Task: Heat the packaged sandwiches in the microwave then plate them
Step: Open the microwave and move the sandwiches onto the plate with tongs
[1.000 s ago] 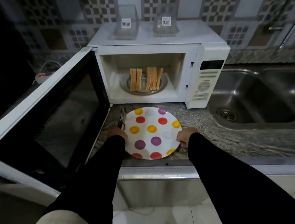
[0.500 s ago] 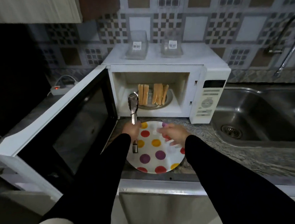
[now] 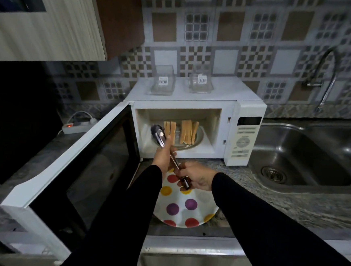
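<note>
Gripping tongs [image 3: 160, 135] beside sandwiches [image 3: 180, 131]

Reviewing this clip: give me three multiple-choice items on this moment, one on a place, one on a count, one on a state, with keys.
1. Where are the sandwiches?
A. on the dotted plate
B. inside the microwave
C. in the sink

2. How many clear packages stand on top of the microwave?
A. one
B. two
C. four

3. The microwave door is:
A. open
B. shut
C. removed

Key: B, they stand upright on the turntable, while the dotted plate holds none; B, two barcoded tubs side by side; A, it swings out leftward as the left hand points the tongs inside.
</note>
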A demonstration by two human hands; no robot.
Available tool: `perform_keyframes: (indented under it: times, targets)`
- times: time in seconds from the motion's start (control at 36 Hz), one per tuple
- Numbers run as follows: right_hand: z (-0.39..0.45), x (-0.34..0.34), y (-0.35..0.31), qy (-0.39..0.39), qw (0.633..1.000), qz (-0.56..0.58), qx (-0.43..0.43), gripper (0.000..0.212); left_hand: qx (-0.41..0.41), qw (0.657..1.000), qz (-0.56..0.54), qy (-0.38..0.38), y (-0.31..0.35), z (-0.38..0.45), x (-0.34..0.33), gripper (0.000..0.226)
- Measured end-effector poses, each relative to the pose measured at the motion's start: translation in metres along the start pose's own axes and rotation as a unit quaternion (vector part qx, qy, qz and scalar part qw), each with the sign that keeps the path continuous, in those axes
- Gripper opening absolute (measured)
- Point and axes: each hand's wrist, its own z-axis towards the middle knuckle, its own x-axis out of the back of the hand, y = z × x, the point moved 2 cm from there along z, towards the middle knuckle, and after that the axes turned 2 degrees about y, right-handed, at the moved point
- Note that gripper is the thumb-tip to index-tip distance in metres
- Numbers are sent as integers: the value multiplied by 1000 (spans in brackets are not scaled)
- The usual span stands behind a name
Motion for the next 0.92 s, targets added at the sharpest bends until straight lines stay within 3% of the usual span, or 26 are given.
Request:
perform_keyframes:
  times: [0.11, 0.28, 0.36, 0.47, 0.58, 0.75, 0.92]
  targets:
    - [3, 5, 5, 6, 1000, -3, -11, 14, -21, 999, -17, 39, 2, 8, 2, 42]
    - [9, 12, 4, 34, 999, -16, 5, 4, 4, 1000, -26, -6, -2, 6, -4, 38]
    - [11, 15, 3, 60, 998, 4, 27, 2, 15, 999, 26, -31, -5, 2, -8, 27]
    - [15, 17, -1, 107, 992, 19, 64, 8, 24, 989, 123, -75, -9, 0, -9, 23]
    - [17, 18, -4, 126, 989, 29, 76, 16, 50, 982, 146, -108, -8, 1, -9, 24]
    - [19, 20, -4, 94, 993, -24, 70, 30, 36, 999, 21, -28, 7, 11, -1, 36]
    - [21, 14, -13, 101, 990, -53, 81, 53, 34, 997, 61, -28, 3, 10, 1, 32]
